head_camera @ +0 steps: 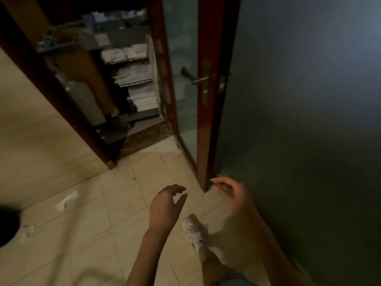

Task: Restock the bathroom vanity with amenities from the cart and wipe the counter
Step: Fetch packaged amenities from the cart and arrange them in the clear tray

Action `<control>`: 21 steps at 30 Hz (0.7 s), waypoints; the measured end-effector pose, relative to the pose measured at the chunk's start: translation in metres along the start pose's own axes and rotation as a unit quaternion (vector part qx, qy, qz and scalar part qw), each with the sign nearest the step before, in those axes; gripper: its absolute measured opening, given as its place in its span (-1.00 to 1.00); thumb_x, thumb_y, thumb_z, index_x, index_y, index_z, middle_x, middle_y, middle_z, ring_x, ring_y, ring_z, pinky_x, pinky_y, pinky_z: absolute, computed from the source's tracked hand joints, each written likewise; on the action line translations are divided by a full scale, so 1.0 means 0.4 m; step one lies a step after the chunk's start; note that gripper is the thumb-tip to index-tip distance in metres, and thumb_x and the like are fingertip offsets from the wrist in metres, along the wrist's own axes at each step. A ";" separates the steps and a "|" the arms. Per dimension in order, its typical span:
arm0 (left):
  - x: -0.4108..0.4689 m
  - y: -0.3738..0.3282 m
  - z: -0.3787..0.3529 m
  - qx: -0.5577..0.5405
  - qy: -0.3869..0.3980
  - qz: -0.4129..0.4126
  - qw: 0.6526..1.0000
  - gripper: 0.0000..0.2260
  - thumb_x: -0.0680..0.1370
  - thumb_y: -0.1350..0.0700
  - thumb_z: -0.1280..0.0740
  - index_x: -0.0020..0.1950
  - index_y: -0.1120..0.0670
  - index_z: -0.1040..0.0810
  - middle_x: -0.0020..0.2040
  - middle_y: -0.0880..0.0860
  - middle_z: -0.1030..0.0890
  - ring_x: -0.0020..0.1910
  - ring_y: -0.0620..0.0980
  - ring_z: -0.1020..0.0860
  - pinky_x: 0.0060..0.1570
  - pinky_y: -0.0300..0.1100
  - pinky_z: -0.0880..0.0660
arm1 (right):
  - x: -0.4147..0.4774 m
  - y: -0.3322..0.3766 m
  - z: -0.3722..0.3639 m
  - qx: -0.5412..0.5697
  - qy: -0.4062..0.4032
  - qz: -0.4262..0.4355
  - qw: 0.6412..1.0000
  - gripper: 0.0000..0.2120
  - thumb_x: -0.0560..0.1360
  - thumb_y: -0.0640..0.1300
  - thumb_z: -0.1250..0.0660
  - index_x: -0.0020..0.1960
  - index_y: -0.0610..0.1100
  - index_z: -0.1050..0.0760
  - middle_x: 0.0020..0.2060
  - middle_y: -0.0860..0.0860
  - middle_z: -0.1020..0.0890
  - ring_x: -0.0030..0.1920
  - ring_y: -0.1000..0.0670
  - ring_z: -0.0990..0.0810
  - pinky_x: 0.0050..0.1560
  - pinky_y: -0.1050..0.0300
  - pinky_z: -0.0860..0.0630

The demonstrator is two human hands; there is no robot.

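Stood on tiled floor (82,244), facing doorway. Dim light, blur throughout.

L hand (167,205): near centre, in the air, fingers loosely curved, thumb apart, nothing in it.
R hand (231,195): just right of L, hands apart, not touching. Fingers curled toward thumb, beside the bottom corner of the door (208,120). Blurred; cannot tell if anything small sits betw. the fingertips.

Cart (142,116): far left-centre, beyond the doorway, well apart from both hands. Shelves hold stacks of folded white towels (142,98); small items on top tier, too blurred to ID.

Door: red wood frame w/ frosted glass, swung open, edge toward me. Brass lever handle (198,79) on the far face. Dark wall (309,120) fills the right.

Floor: white scrap (67,201) near left, a second scrap (27,232) nearer the left edge beside a dark round obj. (6,228). My white shoe (193,232) below and betw. the hands.
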State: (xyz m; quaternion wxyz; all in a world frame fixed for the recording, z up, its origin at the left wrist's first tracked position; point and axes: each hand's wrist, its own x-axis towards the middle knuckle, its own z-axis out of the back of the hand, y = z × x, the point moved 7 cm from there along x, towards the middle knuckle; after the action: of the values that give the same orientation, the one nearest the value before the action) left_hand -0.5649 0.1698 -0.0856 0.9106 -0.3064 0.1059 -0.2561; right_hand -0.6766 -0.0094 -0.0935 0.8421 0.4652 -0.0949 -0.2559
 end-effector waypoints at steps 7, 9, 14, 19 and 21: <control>0.223 0.073 0.147 0.057 -0.045 0.055 0.996 -0.81 0.54 -0.05 -0.34 0.15 -0.12 -0.57 0.09 -0.17 -0.60 0.03 -0.19 -0.56 -0.07 -0.29 -0.46 | 0.339 0.176 -0.098 -0.021 0.066 0.067 0.995 -0.83 0.51 -0.02 -0.35 0.10 0.08 -0.58 -0.02 0.26 -0.57 0.03 0.27 -0.53 0.01 0.40 -0.44; 0.301 0.083 0.197 0.068 -0.063 0.064 0.994 -0.80 0.54 -0.05 -0.34 0.16 -0.11 -0.57 0.10 -0.16 -0.61 0.04 -0.19 -0.56 -0.05 -0.28 -0.48 | 0.432 0.240 -0.118 -0.043 0.082 0.104 0.990 -0.82 0.51 -0.04 -0.36 0.11 0.05 -0.57 -0.05 0.27 -0.54 0.02 0.29 -0.51 0.02 0.41 -0.44; 0.484 0.096 0.300 0.094 -0.116 0.078 0.986 -0.77 0.54 -0.04 -0.34 0.19 -0.11 -0.55 0.12 -0.15 -0.60 0.04 -0.18 -0.56 -0.06 -0.33 -0.44 | 0.646 0.349 -0.146 -0.068 0.079 0.175 0.979 -0.80 0.51 -0.02 -0.35 0.12 0.04 -0.57 0.01 0.18 -0.59 0.08 0.18 -0.53 0.11 0.14 -0.52; 0.620 0.136 0.356 0.118 -0.116 0.095 0.982 -0.77 0.54 -0.03 -0.34 0.19 -0.08 -0.55 0.10 -0.14 -0.60 -0.01 -0.18 -0.56 -0.11 -0.34 -0.39 | 0.801 0.401 -0.179 -0.124 0.063 0.220 0.965 -0.83 0.49 -0.04 -0.39 0.08 0.02 -0.60 -0.05 0.16 -0.58 0.01 0.12 -0.54 0.00 0.12 -0.52; 0.660 0.158 0.372 0.112 -0.120 0.108 0.980 -0.77 0.54 -0.04 -0.35 0.18 -0.09 -0.56 0.09 -0.15 -0.61 -0.03 -0.18 -0.56 -0.09 -0.31 -0.44 | 0.846 0.418 -0.188 -0.136 0.057 0.224 0.964 -0.84 0.49 -0.04 -0.40 0.06 0.02 -0.61 -0.07 0.16 -0.60 -0.01 0.13 -0.54 -0.05 0.18 -0.49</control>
State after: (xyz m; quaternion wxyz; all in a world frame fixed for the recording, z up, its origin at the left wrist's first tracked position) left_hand -0.2640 0.1475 -0.0164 0.9676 -0.2177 -0.0015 -0.1277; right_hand -0.3015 -0.0571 -0.0223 0.9371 0.3270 -0.1131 -0.0450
